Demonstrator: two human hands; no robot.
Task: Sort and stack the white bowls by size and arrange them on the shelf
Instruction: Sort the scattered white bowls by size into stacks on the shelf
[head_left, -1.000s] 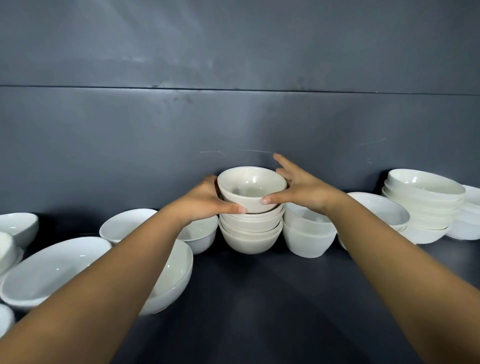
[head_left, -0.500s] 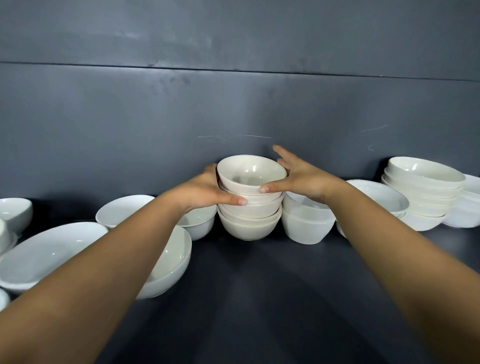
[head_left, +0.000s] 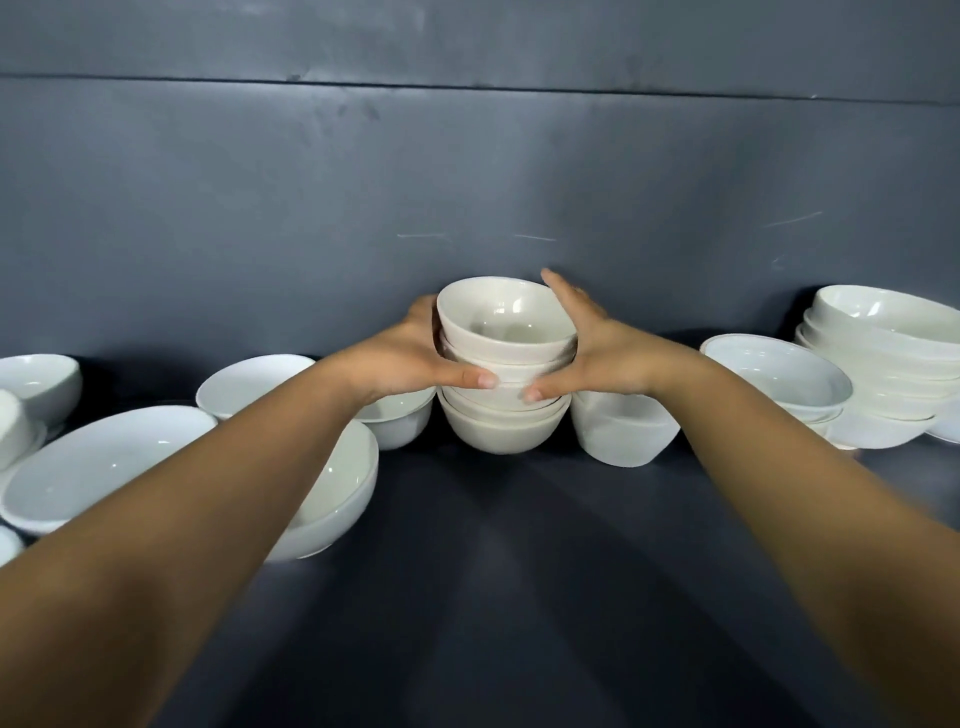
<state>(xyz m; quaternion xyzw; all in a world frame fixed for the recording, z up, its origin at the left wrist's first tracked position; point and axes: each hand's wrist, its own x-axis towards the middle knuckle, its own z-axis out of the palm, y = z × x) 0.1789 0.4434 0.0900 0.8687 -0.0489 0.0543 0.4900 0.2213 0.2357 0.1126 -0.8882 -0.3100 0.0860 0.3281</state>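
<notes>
A stack of small white bowls (head_left: 506, 431) stands on the dark shelf (head_left: 493, 597) against the back wall. Its top bowl (head_left: 506, 325) sits nested in the ones below. My left hand (head_left: 415, 353) grips the stack's left side, thumb across the front of a middle bowl. My right hand (head_left: 597, 345) holds the right side, thumb at the front and fingers reaching up past the top bowl's rim. The stack's back is hidden.
Left of the stack lie a small bowl (head_left: 397, 423), a wide bowl (head_left: 249, 382), a big deep bowl (head_left: 332, 499) under my forearm and a shallow dish (head_left: 98, 467). To the right stand a bowl pair (head_left: 623, 434), a wide bowl (head_left: 779, 371) and a tall stack (head_left: 883, 353).
The top bowl has come down and settled into the stack. Both hands slid lower, from that bowl to the sides of the stack, thumbs now close together at the front.
</notes>
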